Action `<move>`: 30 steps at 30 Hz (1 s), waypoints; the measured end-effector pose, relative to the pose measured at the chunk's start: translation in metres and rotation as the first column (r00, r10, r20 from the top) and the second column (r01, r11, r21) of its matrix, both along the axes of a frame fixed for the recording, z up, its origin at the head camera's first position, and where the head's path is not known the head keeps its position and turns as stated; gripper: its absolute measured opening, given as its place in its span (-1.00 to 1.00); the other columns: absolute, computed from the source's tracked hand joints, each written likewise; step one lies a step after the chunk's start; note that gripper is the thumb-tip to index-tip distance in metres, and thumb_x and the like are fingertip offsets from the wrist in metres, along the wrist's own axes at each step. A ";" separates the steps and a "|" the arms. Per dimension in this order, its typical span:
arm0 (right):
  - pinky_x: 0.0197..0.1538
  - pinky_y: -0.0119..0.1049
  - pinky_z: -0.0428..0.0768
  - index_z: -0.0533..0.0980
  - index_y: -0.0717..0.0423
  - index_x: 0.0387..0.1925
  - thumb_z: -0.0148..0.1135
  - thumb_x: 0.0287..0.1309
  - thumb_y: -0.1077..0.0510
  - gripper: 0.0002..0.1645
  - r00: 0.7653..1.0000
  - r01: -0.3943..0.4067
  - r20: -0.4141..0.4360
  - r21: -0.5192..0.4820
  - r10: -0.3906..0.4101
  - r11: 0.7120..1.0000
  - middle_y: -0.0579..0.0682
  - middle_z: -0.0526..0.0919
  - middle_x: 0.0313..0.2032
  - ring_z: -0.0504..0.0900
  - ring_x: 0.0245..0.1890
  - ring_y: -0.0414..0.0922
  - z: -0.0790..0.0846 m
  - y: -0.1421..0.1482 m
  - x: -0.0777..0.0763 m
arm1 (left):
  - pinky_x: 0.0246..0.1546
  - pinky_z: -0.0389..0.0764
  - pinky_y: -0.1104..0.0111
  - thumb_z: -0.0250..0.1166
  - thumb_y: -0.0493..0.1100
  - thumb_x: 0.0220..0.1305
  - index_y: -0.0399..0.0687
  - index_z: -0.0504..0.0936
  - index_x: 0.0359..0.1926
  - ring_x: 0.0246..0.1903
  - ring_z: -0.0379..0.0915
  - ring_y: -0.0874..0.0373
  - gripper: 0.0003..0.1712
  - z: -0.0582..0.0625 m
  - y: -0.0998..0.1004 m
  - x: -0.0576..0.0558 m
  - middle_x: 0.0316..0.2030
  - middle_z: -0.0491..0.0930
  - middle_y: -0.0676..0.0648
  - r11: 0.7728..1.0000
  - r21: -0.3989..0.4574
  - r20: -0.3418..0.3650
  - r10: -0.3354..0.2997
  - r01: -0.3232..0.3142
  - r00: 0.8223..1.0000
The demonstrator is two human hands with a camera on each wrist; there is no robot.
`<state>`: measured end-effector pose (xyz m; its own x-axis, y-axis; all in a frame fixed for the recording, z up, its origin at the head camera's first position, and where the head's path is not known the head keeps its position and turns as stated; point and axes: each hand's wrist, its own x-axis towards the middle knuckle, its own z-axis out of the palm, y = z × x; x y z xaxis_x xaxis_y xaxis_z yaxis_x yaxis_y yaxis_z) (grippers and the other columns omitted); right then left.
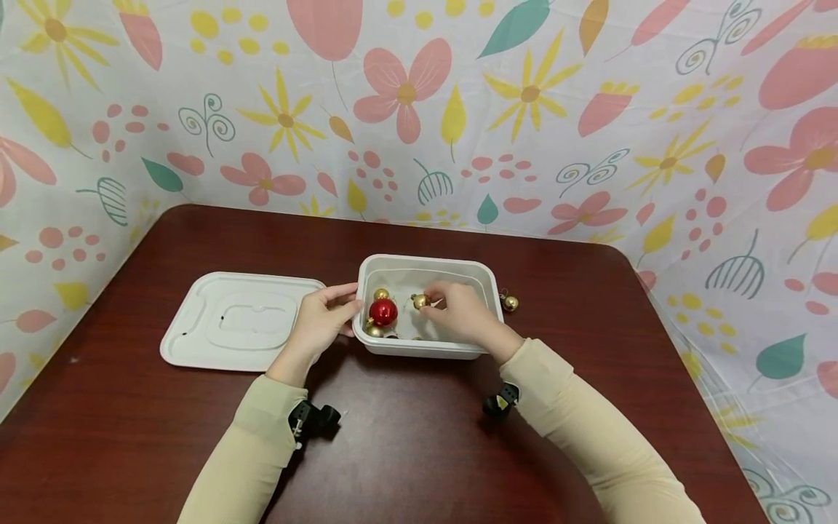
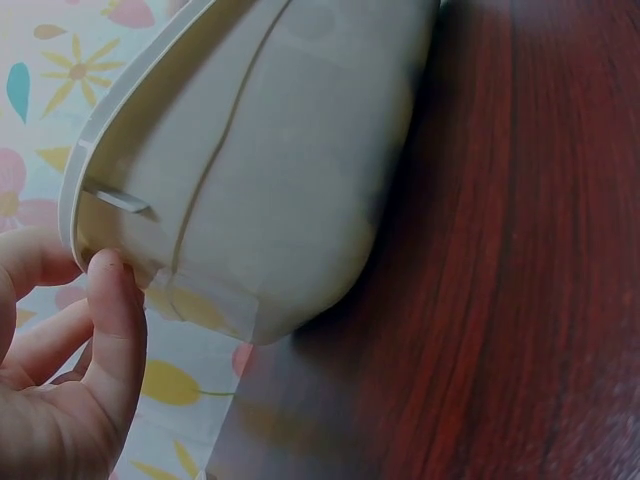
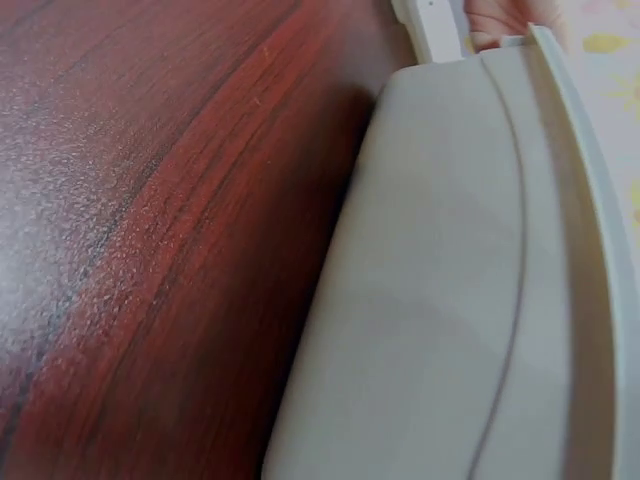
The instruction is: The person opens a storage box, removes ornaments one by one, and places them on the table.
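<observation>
A white plastic box (image 1: pixel 425 348) stands on the table with its top uncovered. At its left end my left hand (image 1: pixel 321 319) holds the rim between thumb and fingers; the left wrist view shows the thumb (image 2: pixel 115 300) against the box wall. My right hand (image 1: pixel 461 313) reaches inside and pinches a small gold Christmas ball (image 1: pixel 421 300). A larger red Christmas ball (image 1: pixel 382 311) lies in the left part of the box, with gold balls (image 1: pixel 381 294) around it. The front wall partly hides the lowest ones. In the right wrist view the box wall (image 3: pixel 430 270) covers the right hand's fingers.
To the left of the box a white lid (image 1: pixel 249 320) lies flat, its right edge behind my left hand. Another small gold ball (image 1: pixel 510 302) sits on the dark red wooden table (image 1: pixel 419 444) just right of the box. Flower-patterned cloth (image 1: pixel 406 145) hangs behind the table.
</observation>
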<state>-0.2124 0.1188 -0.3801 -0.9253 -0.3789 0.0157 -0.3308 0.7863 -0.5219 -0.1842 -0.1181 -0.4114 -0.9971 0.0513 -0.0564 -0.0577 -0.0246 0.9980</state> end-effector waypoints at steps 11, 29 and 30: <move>-0.27 -0.28 0.61 0.55 0.11 -0.19 0.25 0.03 0.07 -0.71 0.996 0.070 -0.054 -0.113 -0.076 0.991 0.01 0.65 -0.25 0.63 -0.33 -0.12 0.012 0.021 0.010 | -0.65 0.60 0.41 0.25 -0.26 0.10 -0.26 0.48 0.05 -0.61 0.47 0.27 -0.56 0.000 -0.001 0.001 -0.19 0.48 -0.19 1.000 -0.011 0.012 -0.006 0.006 1.000; -0.29 -0.25 0.61 0.50 0.02 -0.10 0.24 0.05 -0.02 -0.63 0.973 0.172 -0.106 -0.268 -0.207 0.948 -0.02 0.64 -0.24 0.63 -0.28 -0.13 0.022 0.065 0.024 | -0.66 0.59 0.42 0.25 -0.25 0.11 -0.21 0.48 0.06 -0.68 0.46 0.24 -0.55 0.000 0.001 0.003 -0.17 0.48 -0.19 0.999 -0.039 0.028 0.002 -0.001 1.000; -0.29 -0.25 0.61 0.50 0.02 -0.10 0.23 0.05 -0.02 -0.63 0.971 0.177 -0.109 -0.273 -0.213 0.946 -0.02 0.64 -0.24 0.63 -0.28 -0.13 0.024 0.067 0.024 | -0.66 0.59 0.43 0.26 -0.25 0.11 -0.22 0.48 0.06 -0.68 0.46 0.24 -0.55 0.001 0.001 0.003 -0.17 0.48 -0.20 0.999 -0.039 0.026 0.003 -0.002 1.000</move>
